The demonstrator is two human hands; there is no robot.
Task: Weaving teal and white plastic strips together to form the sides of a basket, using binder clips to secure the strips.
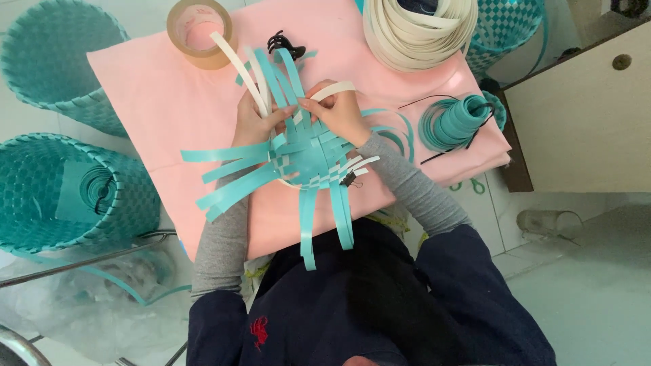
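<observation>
Glossy teal strip weave (308, 156), fingers (319, 105) pinching

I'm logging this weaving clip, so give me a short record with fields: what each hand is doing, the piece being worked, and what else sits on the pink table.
left hand: grips upright white and teal strips at the far edge of the woven base
right hand: fingers pinch a white strip bent over the base
woven base: teal and white, loose strips fanning out all round
table: pink cover
on table: tape roll, black clip, white coil, teal coil
beside table: teal baskets
</observation>
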